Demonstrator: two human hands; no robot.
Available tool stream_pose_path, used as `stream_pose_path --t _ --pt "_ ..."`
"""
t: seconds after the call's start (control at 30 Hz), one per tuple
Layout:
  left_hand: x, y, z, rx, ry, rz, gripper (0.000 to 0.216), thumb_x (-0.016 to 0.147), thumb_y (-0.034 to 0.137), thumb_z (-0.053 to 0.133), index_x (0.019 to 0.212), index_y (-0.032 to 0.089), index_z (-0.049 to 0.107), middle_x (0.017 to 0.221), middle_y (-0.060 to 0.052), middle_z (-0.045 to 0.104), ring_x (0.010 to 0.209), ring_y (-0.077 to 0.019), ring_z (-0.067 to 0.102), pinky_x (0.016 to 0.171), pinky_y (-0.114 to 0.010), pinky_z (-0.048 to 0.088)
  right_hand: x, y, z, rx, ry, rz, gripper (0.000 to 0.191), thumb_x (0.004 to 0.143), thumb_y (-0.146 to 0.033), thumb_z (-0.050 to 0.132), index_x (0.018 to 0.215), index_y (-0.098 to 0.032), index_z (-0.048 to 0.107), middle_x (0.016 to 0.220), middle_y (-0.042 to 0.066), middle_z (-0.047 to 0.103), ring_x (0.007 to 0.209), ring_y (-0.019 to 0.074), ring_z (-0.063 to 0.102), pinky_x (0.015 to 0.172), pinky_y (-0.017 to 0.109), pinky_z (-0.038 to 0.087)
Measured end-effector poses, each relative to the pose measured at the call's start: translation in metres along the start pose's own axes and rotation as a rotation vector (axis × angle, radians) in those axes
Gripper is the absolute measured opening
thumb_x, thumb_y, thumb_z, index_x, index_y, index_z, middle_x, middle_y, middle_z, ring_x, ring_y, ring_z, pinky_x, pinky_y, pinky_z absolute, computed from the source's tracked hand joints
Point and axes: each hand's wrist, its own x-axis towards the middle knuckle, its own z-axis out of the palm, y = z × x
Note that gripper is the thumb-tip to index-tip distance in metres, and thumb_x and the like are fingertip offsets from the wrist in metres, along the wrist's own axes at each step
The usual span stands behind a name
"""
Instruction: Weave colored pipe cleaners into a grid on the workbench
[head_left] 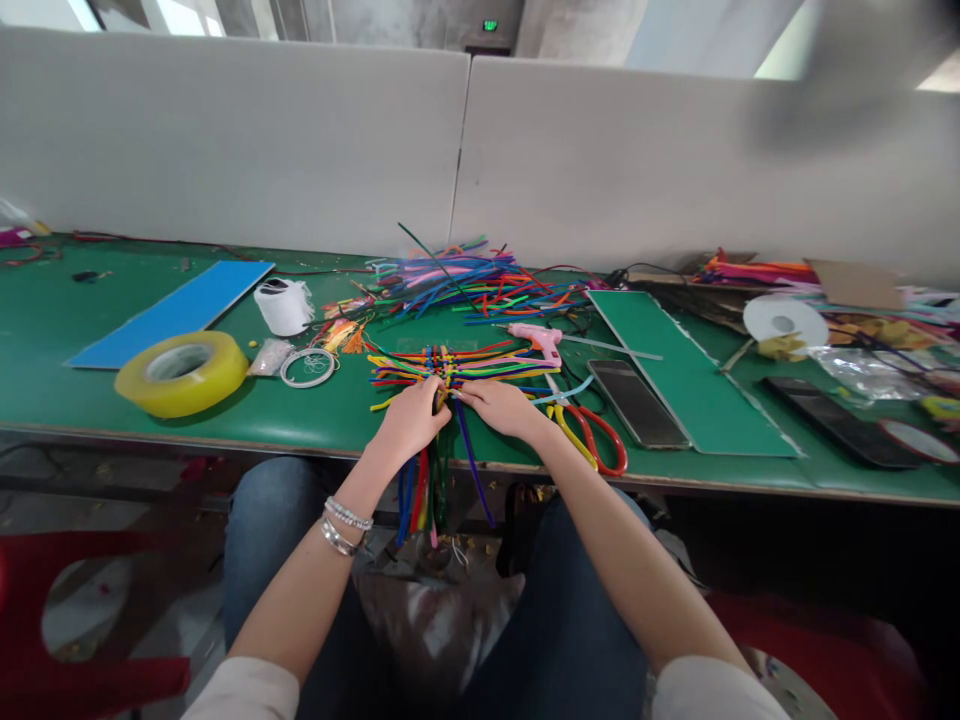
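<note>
**Pipe-cleaner weave on the green bench, both hands on it**

Fuzzy pipe-cleaner weave (pixel 450 368) lies flat near the front edge of the green table (pixel 67 400). Horiz strands are red, yellow, green and blue, crossed by vertical ones whose long tails (blue, red, purple) hang over the edge twd the lap.

Left hand (pixel 409 425) is knuckles-up w/ fingers curled tight together, tips pinching strands at the weave's near edge. Right hand (pixel 504 405) comes in from the other side, fingers pressed together and tips nipping the same spot, so the hands nearly touch. Beaded bracelets (pixel 345 525) on the left wrist.

Behind the weave is a loose pile of pipe cleaners (pixel 472 280). Pink glue gun (pixel 536 340) sits just right of it. Scissors (pixel 592 438) w/ red and yellow loop handles lie beside the right wrist, then a dark flat phone (pixel 637 402). Off left: glossy yellow tape roll (pixel 182 372), thin metal ring (pixel 307 367), white ribbon spool (pixel 283 306), flat blue sheet (pixel 176 310).

Small clear bag (pixel 268 356) by the ring holds sth pale, can't tell what.
</note>
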Motion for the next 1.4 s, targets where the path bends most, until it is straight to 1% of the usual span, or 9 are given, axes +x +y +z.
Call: stream_pose_path --t 0.13,0.37,0.57,0.8,0.9,1.03,1.17,1.3,1.4 --pt "0.000 0.003 0.002 0.023 0.031 -0.014 0.027 0.079 0.023 0.049 0.106 0.016 0.047 0.097 -0.010 0.062 0.094 -0.0232 0.059 0.077 -0.032 0.044 0.002 0.005 0.005 0.040 0.015 0.029 0.033 0.093 -0.038 0.033 0.106 -0.026 0.061 0.116 0.003 0.063 0.108 0.0221 0.056 0.091 0.035 0.043" --pt "-0.001 0.002 0.002 0.013 0.030 -0.035 0.030 0.081 0.030 0.052 0.108 0.017 0.045 0.093 -0.007 0.062 0.088 -0.0216 0.060 0.073 -0.030 0.045 0.003 0.008 0.007 0.079 0.022 0.008 0.032 0.093 -0.037 0.034 0.106 -0.026 0.061 0.114 0.003 0.064 0.108 0.0220 0.057 0.092 0.036 0.043" --pt "0.004 -0.001 0.004 0.105 0.011 0.066 0.022 0.083 0.025 0.049 0.104 0.018 0.048 0.098 -0.008 0.060 0.096 -0.0225 0.057 0.079 -0.031 0.044 0.004 0.009 0.006 0.103 0.018 -0.005 0.033 0.094 -0.038 0.032 0.108 -0.026 0.060 0.116 0.003 0.063 0.109 0.0217 0.056 0.090 0.034 0.043" --pt "0.009 -0.004 0.007 0.131 0.010 0.099 0.009 0.084 0.021 0.045 0.089 0.018 0.051 0.090 -0.007 0.057 0.090 -0.0215 0.055 0.076 -0.031 0.043 -0.002 -0.002 -0.001 0.006 0.033 -0.019 0.034 0.094 -0.037 0.030 0.095 -0.022 0.060 0.101 0.005 0.067 0.094 0.0206 0.061 0.079 0.030 0.044" --pt "0.010 -0.005 0.006 0.096 -0.024 0.107 0.011 0.086 0.024 0.042 0.086 0.018 0.052 0.090 -0.006 0.056 0.090 -0.0208 0.054 0.077 -0.031 0.043 -0.004 -0.005 -0.003 -0.040 0.039 -0.031 0.032 0.095 -0.036 0.030 0.093 -0.021 0.059 0.095 0.006 0.067 0.089 0.0195 0.062 0.074 0.028 0.043" --pt "0.011 -0.005 0.004 0.055 -0.068 0.069 0.022 0.090 0.027 0.034 0.083 0.017 0.052 0.090 -0.007 0.056 0.094 -0.0209 0.054 0.082 -0.034 0.042 -0.004 -0.006 -0.002 -0.053 0.035 -0.041 0.030 0.094 -0.033 0.032 0.091 -0.020 0.059 0.097 0.006 0.066 0.091 0.0199 0.061 0.075 0.028 0.042" --pt "0.013 -0.005 0.010 0.092 -0.021 0.032 0.029 0.093 0.033 0.030 0.085 0.016 0.053 0.091 -0.009 0.057 0.096 -0.0223 0.054 0.083 -0.035 0.042 -0.003 -0.006 -0.002 -0.054 0.023 -0.039 0.029 0.094 -0.032 0.033 0.092 -0.020 0.059 0.100 0.007 0.066 0.094 0.0198 0.060 0.077 0.028 0.042" --pt "0.014 -0.003 0.018 0.134 0.049 -0.045 0.025 0.093 0.027 0.031 0.087 0.015 0.051 0.095 -0.012 0.057 0.094 -0.0223 0.055 0.079 -0.034 0.043 -0.003 -0.007 -0.002 -0.058 0.045 -0.033 0.031 0.095 -0.032 0.028 0.094 -0.020 0.056 0.097 0.007 0.065 0.089 0.0195 0.060 0.075 0.029 0.042" --pt "0.014 -0.001 0.021 0.123 0.103 -0.080 0.022 0.092 0.024 0.031 0.091 0.012 0.050 0.098 -0.015 0.056 0.093 -0.0236 0.056 0.078 -0.035 0.044 -0.002 -0.010 -0.001 -0.066 0.118 -0.056 0.027 0.094 -0.032 0.031 0.093 -0.018 0.054 0.096 0.010 0.062 0.089 0.0218 0.058 0.076 0.032 0.042"
